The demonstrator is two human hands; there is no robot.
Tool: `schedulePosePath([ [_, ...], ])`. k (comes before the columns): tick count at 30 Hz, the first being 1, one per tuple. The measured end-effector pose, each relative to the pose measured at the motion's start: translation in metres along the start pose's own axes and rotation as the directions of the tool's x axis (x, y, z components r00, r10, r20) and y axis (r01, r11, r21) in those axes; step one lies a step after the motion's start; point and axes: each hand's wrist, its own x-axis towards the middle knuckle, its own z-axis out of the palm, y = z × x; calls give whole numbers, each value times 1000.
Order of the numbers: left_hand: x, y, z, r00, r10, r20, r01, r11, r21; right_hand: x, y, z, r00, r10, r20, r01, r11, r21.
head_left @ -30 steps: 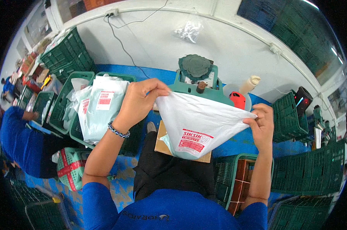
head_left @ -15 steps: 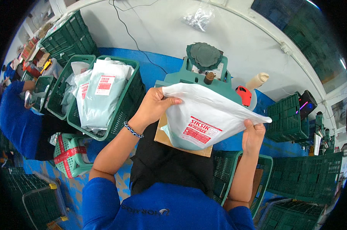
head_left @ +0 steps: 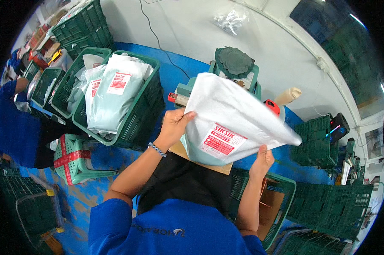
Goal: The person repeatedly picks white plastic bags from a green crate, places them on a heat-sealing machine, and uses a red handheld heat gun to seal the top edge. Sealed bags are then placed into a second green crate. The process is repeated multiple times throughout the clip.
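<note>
A white plastic bag with a red printed label is stretched between my two hands, its lower part filled with something pale green. My left hand pinches its left edge between thumb and fingers. Lower down, on the right side, my right hand grips the other edge. The bag's bottom is over a brown cardboard piece in front of my lap. Partly hidden behind the bag stands a green machine with a dark green scalloped pad on top.
At the left, a green crate holds several similar filled bags. A pale green stool with red tape stands below it. Another person in a blue shirt is at far left. To my right are a green crate and a beige bottle.
The bag's top has swung upward and the bag tilts more. My right hand has moved down and left along its edge. My left hand has dropped slightly, and the whole view has shifted.
</note>
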Motion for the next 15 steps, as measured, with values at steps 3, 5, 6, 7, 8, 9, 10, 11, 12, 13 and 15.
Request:
schedulePosePath([
  [3, -4, 13, 9, 913, 386, -133, -351, 908, 230, 13, -15, 1, 972, -207, -113, 207, 978, -9],
  [5, -6, 15, 15, 825, 531, -194, -462, 831, 310, 19, -11, 4, 938, -271, -215, 309, 935, 172],
  [6, -8, 11, 18, 823, 536, -188, -459, 823, 335, 20, -3, 8, 951, -206, -229, 256, 941, 220],
  [7, -9, 4, 20, 834, 517, -192, -430, 828, 360, 20, 7, 8, 964, -157, -215, 175, 982, 69],
  [8, -9, -8, 21, 879, 450, -160, -362, 847, 389, 20, 20, 10, 977, -127, -169, 115, 990, -78],
  [9, -10, -22, 22, 917, 378, -129, -300, 865, 401, 18, 35, 13, 988, -76, -134, 46, 975, -217],
  [10, -10, -38, 24, 953, 281, -115, -211, 885, 415, 12, 54, 22, 994, -33, -102, 6, 968, -251],
  [11, -11, -54, 24, 989, 119, -91, -68, 899, 433, 6, 72, 30, 990, 90, -112, -119, 948, -294],
  [12, -16, -70, 25, 994, 66, -87, -27, 920, 392, 1, 86, 30, 995, 71, -74, -86, 972, -217],
  [13, -22, -84, 25, 994, 66, -90, -24, 911, 411, -6, 100, 30, 995, 91, -51, -101, 956, -275],
  [15, -32, -107, 26, 997, -8, -79, 40, 910, 413, -16, 124, 33, 987, 160, -33, -160, 906, -391],
])
